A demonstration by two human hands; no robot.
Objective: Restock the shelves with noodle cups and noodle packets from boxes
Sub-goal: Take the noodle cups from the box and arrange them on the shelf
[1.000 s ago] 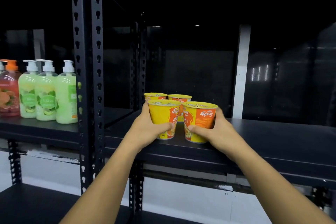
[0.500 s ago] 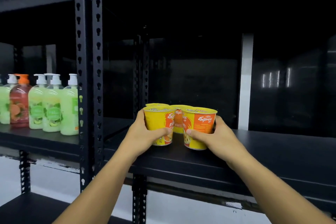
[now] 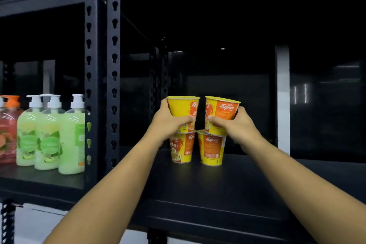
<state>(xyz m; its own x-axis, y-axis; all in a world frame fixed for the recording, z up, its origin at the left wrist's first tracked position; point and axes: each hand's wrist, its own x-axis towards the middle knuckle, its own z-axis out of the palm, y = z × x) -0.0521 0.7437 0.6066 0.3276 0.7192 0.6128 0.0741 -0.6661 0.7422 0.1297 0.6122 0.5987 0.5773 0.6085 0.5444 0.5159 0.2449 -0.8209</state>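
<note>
Wrapped around the lower body of one yellow noodle cup [image 3: 183, 111], the left hand [image 3: 168, 125] is closed with the thumb across the front and the fingers behind; a second noodle cup [image 3: 220, 113] is clasped in the same way by the right hand [image 3: 236, 125], and that cup is tilted slightly to the right.

Only the head view is given. Both held cups are seen at about 12 o'clock from the wearer, side by side and nearly touching, directly above two more noodle cups, a left lower cup [image 3: 181, 149] and a right lower cup [image 3: 212, 149], which stand upright on the black shelf [image 3: 208, 194]. Whether the held cups already rest on the lids below, or are just clear of them, cannot be told. Green soap pump bottles [image 3: 47, 136] and a red one [image 3: 7, 136] are seen at 9 o'clock in the neighbouring bay, beyond the perforated uprights [image 3: 103, 65]. No boxes or noodle packets are in sight.

The step in hand is judged to be the stacking of a second tier. For the next move, the right cup would need to be levelled, both bases centred on the lids beneath, and the hands opened gently so that the lower cups are not pushed.
</note>
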